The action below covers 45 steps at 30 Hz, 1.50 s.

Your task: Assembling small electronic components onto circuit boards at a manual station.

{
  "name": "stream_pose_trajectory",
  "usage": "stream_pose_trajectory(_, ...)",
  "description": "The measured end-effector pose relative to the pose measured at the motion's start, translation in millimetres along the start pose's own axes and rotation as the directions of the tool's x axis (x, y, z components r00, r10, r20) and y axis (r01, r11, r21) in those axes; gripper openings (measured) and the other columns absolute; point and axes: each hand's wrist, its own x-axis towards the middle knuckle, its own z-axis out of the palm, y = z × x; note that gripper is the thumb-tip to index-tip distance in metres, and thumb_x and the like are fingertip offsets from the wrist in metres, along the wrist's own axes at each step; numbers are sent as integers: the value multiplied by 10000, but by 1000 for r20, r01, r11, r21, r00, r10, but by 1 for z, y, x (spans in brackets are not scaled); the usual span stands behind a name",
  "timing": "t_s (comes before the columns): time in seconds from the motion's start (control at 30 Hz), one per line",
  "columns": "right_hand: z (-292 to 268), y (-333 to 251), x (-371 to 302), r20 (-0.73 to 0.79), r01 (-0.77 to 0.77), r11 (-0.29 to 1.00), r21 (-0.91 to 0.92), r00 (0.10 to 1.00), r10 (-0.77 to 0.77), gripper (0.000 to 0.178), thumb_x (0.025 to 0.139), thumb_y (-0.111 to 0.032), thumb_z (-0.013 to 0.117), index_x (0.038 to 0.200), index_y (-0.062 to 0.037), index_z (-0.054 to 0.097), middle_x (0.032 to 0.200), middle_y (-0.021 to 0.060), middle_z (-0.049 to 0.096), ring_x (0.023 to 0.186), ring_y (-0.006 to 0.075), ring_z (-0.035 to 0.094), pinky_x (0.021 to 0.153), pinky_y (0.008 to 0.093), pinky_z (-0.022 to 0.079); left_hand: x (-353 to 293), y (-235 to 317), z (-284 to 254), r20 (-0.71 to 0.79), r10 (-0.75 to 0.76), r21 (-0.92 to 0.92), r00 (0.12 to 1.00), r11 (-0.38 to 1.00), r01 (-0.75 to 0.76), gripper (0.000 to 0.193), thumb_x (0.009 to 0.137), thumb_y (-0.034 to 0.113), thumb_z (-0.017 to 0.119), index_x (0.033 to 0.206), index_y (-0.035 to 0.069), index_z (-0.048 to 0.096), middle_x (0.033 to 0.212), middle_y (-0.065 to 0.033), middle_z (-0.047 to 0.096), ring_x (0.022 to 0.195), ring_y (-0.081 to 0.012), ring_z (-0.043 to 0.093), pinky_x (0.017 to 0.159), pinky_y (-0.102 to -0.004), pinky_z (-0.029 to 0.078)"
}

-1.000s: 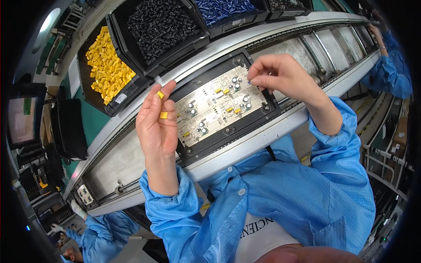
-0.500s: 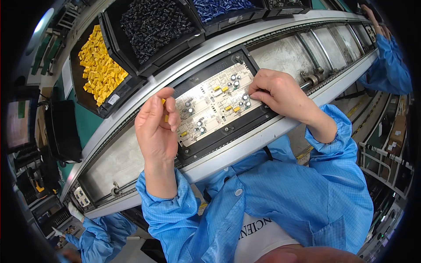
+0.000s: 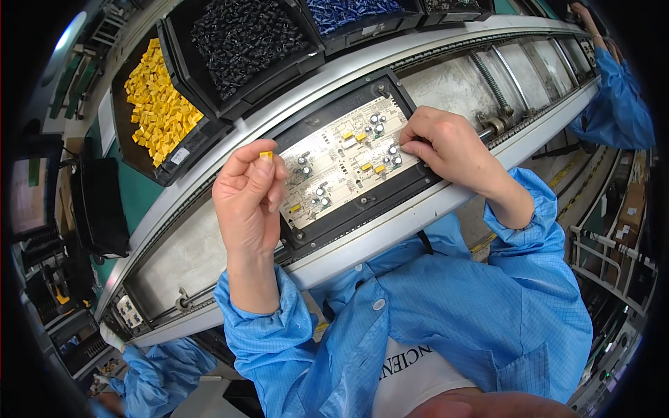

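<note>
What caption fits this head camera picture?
Left hand pinches a small yellow part while right hand presses on the circuit board.

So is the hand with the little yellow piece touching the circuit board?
Apart. In the head view the left hand pinches the little yellow piece in its fingers, lifted beside the circuit board; only the right hand rests on it.

Grey metal conveyor line crossing diagonally | black plastic bins of yellow, black and blue parts behind | dark monitor at left | metal racking at right
</note>
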Motion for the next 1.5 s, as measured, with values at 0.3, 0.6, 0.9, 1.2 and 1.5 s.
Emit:
stream_pose_trajectory(0.3, 3, 1, -3, -21, -13, 1000, 6, 1000, 14, 89, 808, -83, 683, 869, -18, 677, 847, 128, 637, 787, 297, 628, 688, 363, 506, 1, 5, 8, 32, 11, 93, 999, 996, -14, 208, 908, 21, 601, 1111, -24, 607, 878, -162, 687, 519, -50, 425, 472, -156, 319)
stream_pose_trajectory(0.6, -26, 10, 18, 12, 21, 988, 155, 1000, -23, 183, 847, -148, 695, 944, 7, 690, 830, 101, 678, 732, 180, 641, 663, 295, 511, -1, 8, 11, -55, 120, 620, 991, 782, -60, 102, 841, -32, 668, 942, -24, 660, 753, -28, 606, 661, -47, 543, 625, -172, 427)
stream_pose_trajectory(0.9, -59, 16, 162, -323, 36, 986, -163, 942, -88, 177, 770, -116, 648, 883, 12, 692, 775, 204, 672, 732, 280, 675, 688, 378, 532, 8, 1, 5, 170, 206, 964, 964, 170, -206, 98, 773, 2, 705, 867, 8, 682, 851, -113, 647, 699, -239, 627, 624, -311, 493)
stream_pose_trajectory(1.2, -45, 39, 179, -206, -50, 994, -93, 978, 30, 89, 735, -72, 636, 761, -28, 708, 755, 192, 676, 736, 310, 672, 697, 393, 522, 4, -2, 14, 255, 233, 967, 939, -48, -250, 70, 770, 57, 714, 824, 34, 677, 899, -75, 631, 718, -276, 632, 611, -355, 503)
stream_pose_trajectory(1.5, -52, 31, 185, -26, -145, 988, -54, 989, 143, 130, 778, -119, 681, 848, -12, 708, 745, 187, 676, 676, 287, 664, 646, 380, 520, 3, -8, 20, 334, 231, 935, 914, -205, -290, 42, 785, 66, 693, 818, 44, 680, 942, -51, 623, 721, -270, 636, 598, -358, 505)
